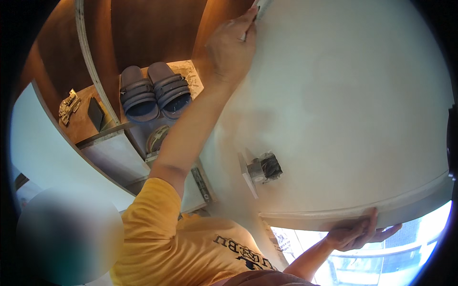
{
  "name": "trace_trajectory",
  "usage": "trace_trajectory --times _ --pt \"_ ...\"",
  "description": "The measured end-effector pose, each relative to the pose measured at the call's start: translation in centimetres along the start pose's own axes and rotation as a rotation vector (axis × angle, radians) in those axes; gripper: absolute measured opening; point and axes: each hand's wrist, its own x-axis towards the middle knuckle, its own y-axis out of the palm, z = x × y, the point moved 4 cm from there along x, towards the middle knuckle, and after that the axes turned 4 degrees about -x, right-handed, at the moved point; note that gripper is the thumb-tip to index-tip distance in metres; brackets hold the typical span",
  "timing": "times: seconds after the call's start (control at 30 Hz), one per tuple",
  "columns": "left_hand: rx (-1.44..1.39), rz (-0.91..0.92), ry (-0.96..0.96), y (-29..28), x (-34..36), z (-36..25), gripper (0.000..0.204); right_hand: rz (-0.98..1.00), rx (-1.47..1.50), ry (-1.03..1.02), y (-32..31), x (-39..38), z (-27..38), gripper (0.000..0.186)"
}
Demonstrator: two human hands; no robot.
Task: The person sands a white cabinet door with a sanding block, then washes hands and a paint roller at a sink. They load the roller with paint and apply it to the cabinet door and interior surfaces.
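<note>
A large pale panel [353,114] fills the right half of the head view. My left hand [231,47] reaches up to its top left edge, fingers bent onto it. My right hand [353,233] is at the lower edge, fingers curled against it from below. A small dark block with a grey stem and pale plate [262,169] shows at the panel's lower left; I cannot tell how it is attached.
Wooden shelving [143,28] on the left holds grey slide sandals [169,90], a crumpled gold-coloured piece [69,107] and a dark flat piece [95,114]. A curved white board [43,138] stands at far left. A bright window [410,248] is behind my right hand.
</note>
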Motion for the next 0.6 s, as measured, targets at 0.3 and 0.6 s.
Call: trace_trajectory --times 0.3,0.6 --pt "-0.177 0.028 -0.116 5.0 -2.2 1.2 0.039 0.005 -0.001 -0.077 -0.3 0.0 -0.8 0.050" --pt "-0.323 0.192 -0.180 4.5 -6.4 2.2 0.048 0.080 0.097 0.013 -0.3 0.7 0.7 0.042"
